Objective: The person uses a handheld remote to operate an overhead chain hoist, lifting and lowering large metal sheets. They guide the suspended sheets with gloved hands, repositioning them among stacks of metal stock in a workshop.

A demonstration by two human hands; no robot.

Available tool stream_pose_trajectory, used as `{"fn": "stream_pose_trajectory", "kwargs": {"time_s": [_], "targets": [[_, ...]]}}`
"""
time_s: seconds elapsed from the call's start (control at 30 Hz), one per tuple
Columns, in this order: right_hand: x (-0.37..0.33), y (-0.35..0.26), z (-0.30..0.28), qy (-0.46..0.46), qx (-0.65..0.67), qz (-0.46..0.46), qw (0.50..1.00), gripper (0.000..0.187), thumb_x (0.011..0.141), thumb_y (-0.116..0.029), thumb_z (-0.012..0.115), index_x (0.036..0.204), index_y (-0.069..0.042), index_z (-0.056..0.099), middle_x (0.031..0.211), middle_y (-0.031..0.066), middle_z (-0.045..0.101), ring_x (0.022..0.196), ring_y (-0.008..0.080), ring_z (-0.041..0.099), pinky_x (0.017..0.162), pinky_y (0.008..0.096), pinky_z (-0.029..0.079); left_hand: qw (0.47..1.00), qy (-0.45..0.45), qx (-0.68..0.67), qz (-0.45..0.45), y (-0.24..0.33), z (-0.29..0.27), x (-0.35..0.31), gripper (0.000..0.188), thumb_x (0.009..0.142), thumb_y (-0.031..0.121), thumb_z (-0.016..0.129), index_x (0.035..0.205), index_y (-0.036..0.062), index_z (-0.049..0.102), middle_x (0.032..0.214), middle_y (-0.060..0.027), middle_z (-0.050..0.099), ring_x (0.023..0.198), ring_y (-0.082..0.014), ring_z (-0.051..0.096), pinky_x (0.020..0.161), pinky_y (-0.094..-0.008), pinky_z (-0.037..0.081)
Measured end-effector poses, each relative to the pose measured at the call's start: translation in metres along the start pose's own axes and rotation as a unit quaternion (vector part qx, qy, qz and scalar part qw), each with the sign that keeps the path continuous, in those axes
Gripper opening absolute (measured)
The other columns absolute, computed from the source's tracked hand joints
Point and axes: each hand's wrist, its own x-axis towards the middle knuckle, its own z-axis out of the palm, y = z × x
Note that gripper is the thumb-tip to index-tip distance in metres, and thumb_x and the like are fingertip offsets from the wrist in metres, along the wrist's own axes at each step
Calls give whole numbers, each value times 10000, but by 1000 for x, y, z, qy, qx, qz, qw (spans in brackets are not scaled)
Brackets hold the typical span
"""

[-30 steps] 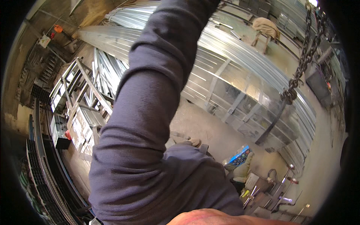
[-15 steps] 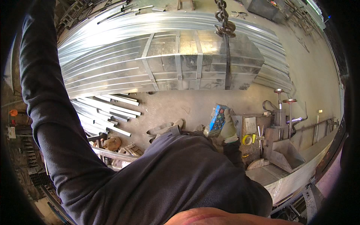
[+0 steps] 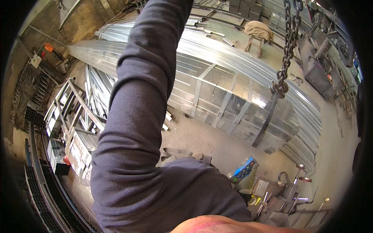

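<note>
So on the far left there's a dark box (image 3: 59, 157) with a red bit (image 3: 66, 160) by its right side; can't make out what's in it. The left arm in its dark sleeve (image 3: 136, 108) goes up through the middle-left and off the top edge, so no idea what that hand is doing. Right of that, a big strapped sheet-metal bundle (image 3: 243, 103) lies on the floor (image 3: 190, 136). Lower right of center, the blue remote (image 3: 243, 168) is in the gloved right hand (image 3: 249, 179), fingers wrapped round it. Yellow roll (image 3: 254, 200) just below that. Upper right, a chain (image 3: 288, 50) hangs with a hook (image 3: 280, 89), dark strap (image 3: 265, 122) running from it down the bundle. Further right sits a dark metal bin (image 3: 319, 79), contents too murky to tell.
</note>
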Motion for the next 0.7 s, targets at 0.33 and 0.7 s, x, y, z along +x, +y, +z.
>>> {"fn": "stream_pose_trajectory", "kwargs": {"time_s": [0.33, 0.7], "targets": [[7, 0, -2, 7, 8, 2, 1000, 584, 1090, -578, 529, 1365, -77, 650, 1159, 31, 710, 1057, 187, 679, 960, 370, 550, 997, 51, -49, -23, 3, -8, -14, 790, 878, 427, 774, 1528, 72, 499, 1361, -275, 600, 1326, -474, 512, 1148, -529, 413], [14, 12, 1, 27, 46, 4, 999, 581, 1069, -565, 587, 1357, -65, 659, 1160, 23, 708, 1055, 177, 680, 931, 358, 559, 999, 30, -38, -21, 0, -5, -4, 843, 945, 443, 737, 1633, 105, 385, 1592, -245, 472, 1517, -423, 380, 1254, -489, 330]]}}
